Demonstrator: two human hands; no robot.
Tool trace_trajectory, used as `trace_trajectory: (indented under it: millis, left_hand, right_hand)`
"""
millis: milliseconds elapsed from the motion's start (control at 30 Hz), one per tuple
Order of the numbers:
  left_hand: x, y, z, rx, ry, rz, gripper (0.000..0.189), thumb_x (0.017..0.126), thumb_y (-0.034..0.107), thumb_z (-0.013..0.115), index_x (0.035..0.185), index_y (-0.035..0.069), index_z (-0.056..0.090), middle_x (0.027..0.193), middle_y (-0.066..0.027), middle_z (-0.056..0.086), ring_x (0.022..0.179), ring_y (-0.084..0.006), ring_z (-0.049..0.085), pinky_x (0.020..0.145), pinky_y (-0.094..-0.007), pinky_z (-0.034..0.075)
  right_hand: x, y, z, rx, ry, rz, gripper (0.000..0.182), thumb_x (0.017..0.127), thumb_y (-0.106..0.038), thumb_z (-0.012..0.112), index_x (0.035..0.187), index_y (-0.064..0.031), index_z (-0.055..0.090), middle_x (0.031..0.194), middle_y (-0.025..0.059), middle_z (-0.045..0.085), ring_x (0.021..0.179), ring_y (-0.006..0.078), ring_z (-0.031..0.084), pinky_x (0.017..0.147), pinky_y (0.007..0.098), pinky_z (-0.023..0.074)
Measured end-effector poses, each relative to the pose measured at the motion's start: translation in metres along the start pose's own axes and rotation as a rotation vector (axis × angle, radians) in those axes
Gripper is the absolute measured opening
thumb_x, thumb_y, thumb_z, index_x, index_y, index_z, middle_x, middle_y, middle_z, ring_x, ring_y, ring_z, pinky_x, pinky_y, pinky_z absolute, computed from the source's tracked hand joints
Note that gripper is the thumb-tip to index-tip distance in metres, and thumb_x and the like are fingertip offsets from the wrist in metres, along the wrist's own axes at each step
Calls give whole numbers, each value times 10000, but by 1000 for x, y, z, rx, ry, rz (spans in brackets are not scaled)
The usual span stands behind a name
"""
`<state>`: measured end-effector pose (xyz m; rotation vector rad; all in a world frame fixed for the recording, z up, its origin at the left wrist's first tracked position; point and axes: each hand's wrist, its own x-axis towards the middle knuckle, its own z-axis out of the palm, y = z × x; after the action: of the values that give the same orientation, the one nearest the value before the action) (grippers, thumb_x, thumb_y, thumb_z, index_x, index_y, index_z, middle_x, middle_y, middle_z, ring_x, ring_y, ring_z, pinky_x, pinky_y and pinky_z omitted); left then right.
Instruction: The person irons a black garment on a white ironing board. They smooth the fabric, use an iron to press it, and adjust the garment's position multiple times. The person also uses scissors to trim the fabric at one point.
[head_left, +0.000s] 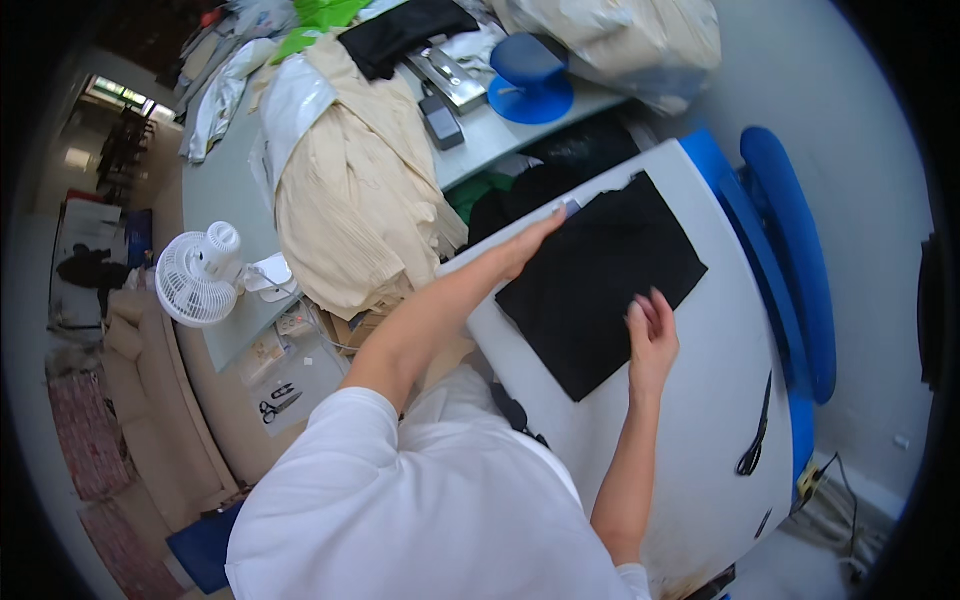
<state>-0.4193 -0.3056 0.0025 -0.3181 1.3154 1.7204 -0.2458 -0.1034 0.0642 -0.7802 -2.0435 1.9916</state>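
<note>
A folded piece of black cloth (600, 277) lies flat on the white tabletop of an ironing table (705, 390). My left hand (529, 244) rests along the cloth's left edge, its thumb beside a small grey-blue item (572, 208). Whether that item is a label or something else is unclear, and most of the left fingers are hidden. Over the cloth's lower right edge is my right hand (654, 334), slightly blurred, with fingers curled and a gap to the thumb. I see nothing held in it.
Black-handled scissors (754, 446) and a small dark tool (763, 523) lie along the right side. A blue padded arm (795, 262) borders the table. On the glass-topped table stand cream knit garments (345, 180), a white fan (199, 274), a blue stand (531, 79) and a metal box (450, 75).
</note>
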Motion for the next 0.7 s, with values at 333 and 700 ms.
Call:
trace_trajectory:
  millis: [333, 700]
  left_hand:
    - [-64, 5, 24, -25, -15, 251, 483, 810, -9, 757, 1274, -74, 638, 1181, -163, 709, 1044, -266, 708, 958, -375, 567]
    - [-188, 181, -120, -82, 365, 507, 290, 825, 182, 813, 1066, 30, 760, 990, -91, 776, 852, -214, 746, 830, -324, 609]
  right_hand:
    - [10, 75, -12, 286, -112, 365, 465, 951, -158, 718, 1316, 94, 580, 1252, 170, 676, 1148, 262, 659, 1023, 371, 516]
    - [58, -2, 161, 33, -536, 126, 409, 989, -262, 689, 1295, 7, 654, 1060, 85, 733, 897, 131, 662, 794, 285, 541]
